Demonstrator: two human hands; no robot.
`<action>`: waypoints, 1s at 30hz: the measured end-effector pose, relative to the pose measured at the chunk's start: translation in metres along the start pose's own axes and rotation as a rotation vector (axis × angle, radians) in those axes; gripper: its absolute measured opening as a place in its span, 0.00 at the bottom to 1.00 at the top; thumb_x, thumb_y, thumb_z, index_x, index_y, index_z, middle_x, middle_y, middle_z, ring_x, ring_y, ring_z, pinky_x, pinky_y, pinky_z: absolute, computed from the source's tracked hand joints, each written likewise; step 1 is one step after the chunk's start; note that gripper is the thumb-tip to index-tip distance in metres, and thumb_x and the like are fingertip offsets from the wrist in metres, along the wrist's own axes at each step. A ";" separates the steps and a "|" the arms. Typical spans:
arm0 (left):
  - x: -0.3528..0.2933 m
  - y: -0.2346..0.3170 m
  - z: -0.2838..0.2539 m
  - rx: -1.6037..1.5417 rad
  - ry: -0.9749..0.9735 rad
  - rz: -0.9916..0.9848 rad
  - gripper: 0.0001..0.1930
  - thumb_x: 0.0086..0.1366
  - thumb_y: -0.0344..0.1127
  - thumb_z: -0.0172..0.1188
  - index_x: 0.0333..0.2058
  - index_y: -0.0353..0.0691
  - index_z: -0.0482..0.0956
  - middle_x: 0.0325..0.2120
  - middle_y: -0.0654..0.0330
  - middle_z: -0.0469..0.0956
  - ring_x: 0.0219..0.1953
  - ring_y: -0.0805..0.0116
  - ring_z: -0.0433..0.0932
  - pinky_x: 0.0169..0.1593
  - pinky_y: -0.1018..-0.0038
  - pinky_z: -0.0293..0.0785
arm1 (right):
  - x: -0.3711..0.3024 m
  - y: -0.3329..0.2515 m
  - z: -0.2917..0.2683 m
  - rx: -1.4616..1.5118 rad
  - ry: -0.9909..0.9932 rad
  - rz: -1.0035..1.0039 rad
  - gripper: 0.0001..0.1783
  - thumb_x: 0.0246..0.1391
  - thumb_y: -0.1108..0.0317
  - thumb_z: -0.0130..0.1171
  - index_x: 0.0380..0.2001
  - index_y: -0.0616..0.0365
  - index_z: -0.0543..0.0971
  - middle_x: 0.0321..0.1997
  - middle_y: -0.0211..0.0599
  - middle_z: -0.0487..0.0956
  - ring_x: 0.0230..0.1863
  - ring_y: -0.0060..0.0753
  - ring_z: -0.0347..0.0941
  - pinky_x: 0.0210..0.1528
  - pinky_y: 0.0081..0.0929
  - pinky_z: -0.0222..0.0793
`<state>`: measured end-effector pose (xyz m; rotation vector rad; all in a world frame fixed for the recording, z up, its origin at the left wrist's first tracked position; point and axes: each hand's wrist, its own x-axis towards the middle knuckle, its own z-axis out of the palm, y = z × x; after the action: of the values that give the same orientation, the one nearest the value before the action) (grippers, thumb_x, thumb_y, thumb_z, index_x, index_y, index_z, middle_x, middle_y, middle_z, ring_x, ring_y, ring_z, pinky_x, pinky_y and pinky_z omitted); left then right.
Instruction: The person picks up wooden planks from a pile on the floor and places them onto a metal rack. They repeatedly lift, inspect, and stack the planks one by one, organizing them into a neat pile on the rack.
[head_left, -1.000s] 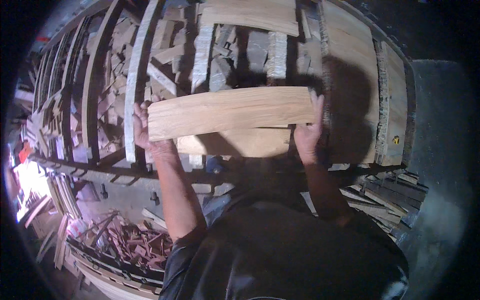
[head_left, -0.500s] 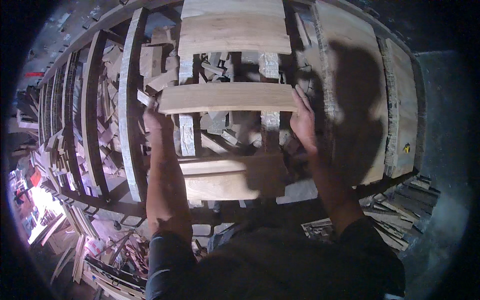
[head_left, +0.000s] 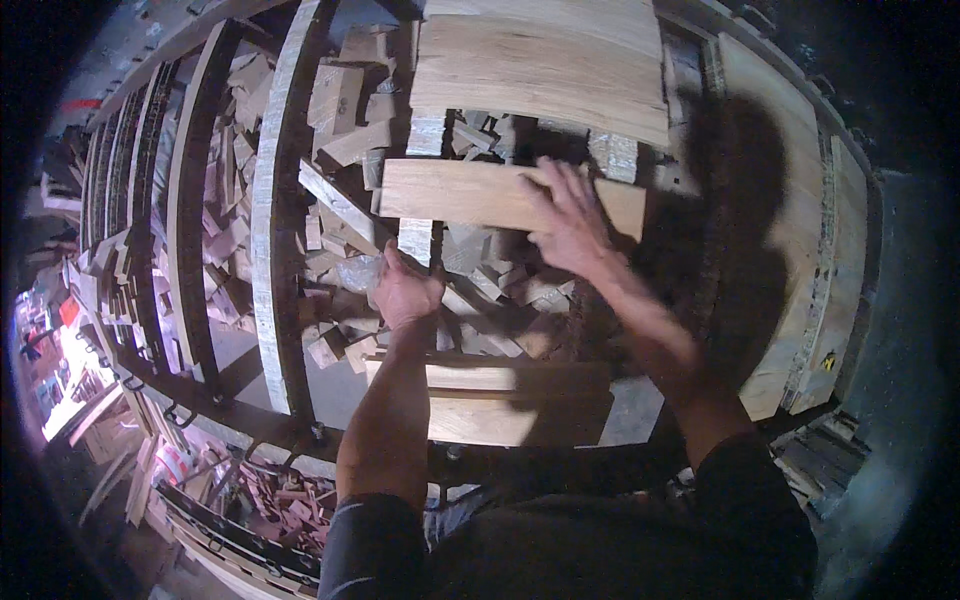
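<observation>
A short pale wooden board [head_left: 450, 192] lies crosswise over two lighter-coloured rails. My right hand [head_left: 575, 225] rests on its right part, fingers spread, not wrapped round it. Below the board's left end is my left hand [head_left: 407, 292], apart from the board, its thumb standing away from loosely bent fingers. The left fingertips are close to the lower end of a narrow wooden strip [head_left: 340, 205]; I see no clear grip on it. Above the board, wider planks [head_left: 540, 65] span the same rails. Another pale plank [head_left: 480, 378] lies nearer to me, partly in shadow.
Wood offcuts [head_left: 480, 285] fill the space beneath the rails. A long rail wrapped in shiny film [head_left: 268, 220] runs to the left of my left hand. Wide boards [head_left: 790, 200] stand at the right, under my shadow. More scrap wood [head_left: 290, 510] lies at the lower left.
My left hand has let go of the board's left end and moved down toward me. My right hand has shifted from the board's right end onto its top face. The view has shifted left.
</observation>
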<state>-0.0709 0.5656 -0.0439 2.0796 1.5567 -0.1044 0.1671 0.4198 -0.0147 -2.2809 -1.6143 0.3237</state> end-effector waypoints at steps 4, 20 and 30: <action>0.003 0.000 0.004 0.017 0.014 0.026 0.43 0.51 0.50 0.70 0.63 0.40 0.63 0.49 0.42 0.78 0.47 0.41 0.79 0.49 0.52 0.76 | 0.025 0.039 -0.009 -0.081 0.153 0.014 0.50 0.38 0.68 0.75 0.68 0.49 0.66 0.74 0.52 0.56 0.73 0.61 0.51 0.74 0.52 0.48; 0.003 -0.004 0.001 -0.035 -0.081 -0.027 0.40 0.50 0.43 0.64 0.62 0.39 0.62 0.51 0.46 0.76 0.53 0.42 0.75 0.55 0.53 0.73 | 0.042 0.055 0.006 -0.633 0.068 -0.018 0.38 0.49 0.74 0.56 0.66 0.64 0.62 0.73 0.57 0.57 0.74 0.60 0.51 0.72 0.59 0.47; 0.039 -0.079 -0.012 -0.445 -0.329 0.400 0.28 0.60 0.44 0.65 0.53 0.30 0.70 0.41 0.45 0.79 0.45 0.52 0.79 0.49 0.60 0.75 | 0.013 -0.042 -0.021 -0.125 -0.265 0.178 0.44 0.46 0.72 0.63 0.69 0.62 0.61 0.69 0.57 0.65 0.68 0.58 0.62 0.69 0.44 0.60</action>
<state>-0.1334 0.6197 -0.0772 1.8571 0.8569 0.0422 0.1428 0.4417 0.0211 -2.5747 -1.5930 0.6076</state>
